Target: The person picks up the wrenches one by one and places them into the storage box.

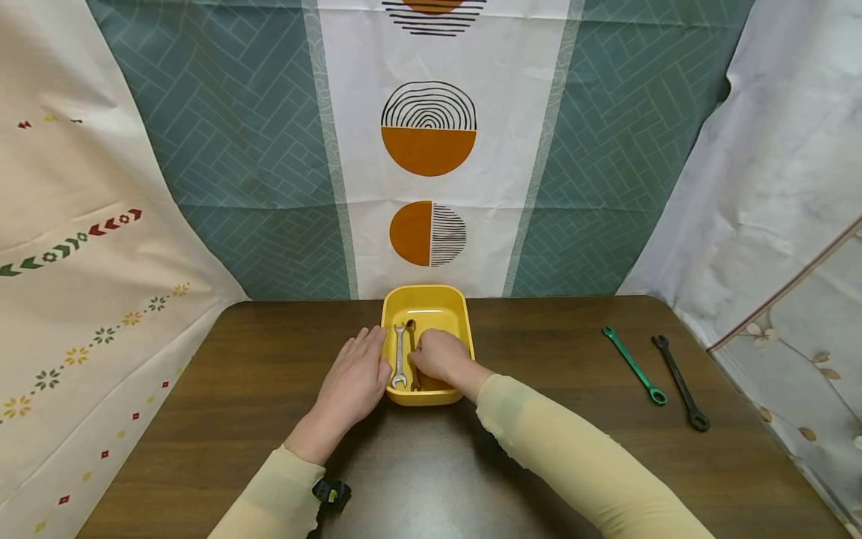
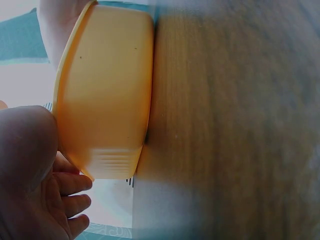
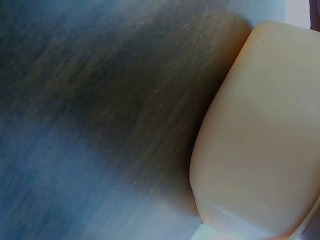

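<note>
A yellow plastic bin (image 1: 426, 398) stands on the table, close to its back edge in the head view. Inside, along its left side, lies a silver wrench (image 1: 399, 358), with a bronze-coloured wrench (image 1: 413, 337) just right of it. My right hand (image 1: 442, 355) reaches down into the bin, curled fingers at the middle of the bronze wrench, hiding part of its shaft. Straight-fingered, my left hand (image 1: 357, 374) rests against the bin's left rim. In the left wrist view, that hand (image 2: 30, 150) shows at the rim; the right wrist view shows the bin's outer wall (image 3: 260, 130).
A green wrench (image 1: 634, 366) and a black wrench (image 1: 681, 382) lie on the right part of the brown wooden table (image 1: 222, 419). Patterned cloths (image 1: 256, 135) hang behind the table and along both sides.
</note>
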`<action>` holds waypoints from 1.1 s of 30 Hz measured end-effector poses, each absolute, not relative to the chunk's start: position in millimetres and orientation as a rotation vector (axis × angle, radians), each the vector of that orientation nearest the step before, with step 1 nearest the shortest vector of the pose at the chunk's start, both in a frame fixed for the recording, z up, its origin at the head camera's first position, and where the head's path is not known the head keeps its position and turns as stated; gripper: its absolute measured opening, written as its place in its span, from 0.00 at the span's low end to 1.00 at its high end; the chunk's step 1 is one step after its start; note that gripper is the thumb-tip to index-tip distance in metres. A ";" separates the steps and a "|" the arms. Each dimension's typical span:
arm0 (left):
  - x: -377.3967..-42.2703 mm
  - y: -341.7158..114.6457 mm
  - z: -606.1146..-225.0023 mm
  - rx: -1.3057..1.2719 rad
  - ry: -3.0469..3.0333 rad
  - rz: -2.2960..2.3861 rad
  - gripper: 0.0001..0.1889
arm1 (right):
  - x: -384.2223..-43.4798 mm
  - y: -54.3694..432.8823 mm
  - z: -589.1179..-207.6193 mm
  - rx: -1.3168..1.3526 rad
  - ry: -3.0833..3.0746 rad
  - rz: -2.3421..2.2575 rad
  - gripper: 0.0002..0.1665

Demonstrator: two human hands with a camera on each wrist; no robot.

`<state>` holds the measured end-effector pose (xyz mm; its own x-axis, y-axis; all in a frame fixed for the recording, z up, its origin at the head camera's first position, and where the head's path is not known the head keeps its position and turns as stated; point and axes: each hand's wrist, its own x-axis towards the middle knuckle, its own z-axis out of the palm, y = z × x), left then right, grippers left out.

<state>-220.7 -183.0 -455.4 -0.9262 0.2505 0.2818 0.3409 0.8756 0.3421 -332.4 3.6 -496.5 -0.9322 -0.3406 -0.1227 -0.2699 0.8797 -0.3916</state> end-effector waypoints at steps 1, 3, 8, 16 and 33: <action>-220.7 -182.8 -455.4 -0.450 -2.815 -0.573 0.30 | -333.1 3.9 -497.2 -0.470 2.857 -0.565 0.29; -220.6 -182.5 -455.0 -0.453 -2.811 -0.573 0.30 | -334.3 4.3 -498.3 -0.467 2.853 -0.561 0.29; -220.6 -182.5 -455.0 -0.455 -2.807 -0.576 0.30 | -332.3 4.6 -496.3 -0.471 2.860 -0.555 0.29; -220.9 -183.1 -455.2 -0.453 -2.831 -0.565 0.31 | -332.4 3.4 -495.2 -0.459 2.860 -0.555 0.27; -222.2 -183.9 -455.7 -0.454 -2.840 -0.554 0.31 | -319.2 1.8 -479.9 -0.438 2.861 -0.593 0.24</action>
<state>-222.2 -183.9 -455.7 -0.9298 0.2574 0.2630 0.3374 0.8816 0.3302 -319.2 1.8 -479.9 -0.9390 -0.3220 -0.1208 -0.2475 0.8766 -0.4126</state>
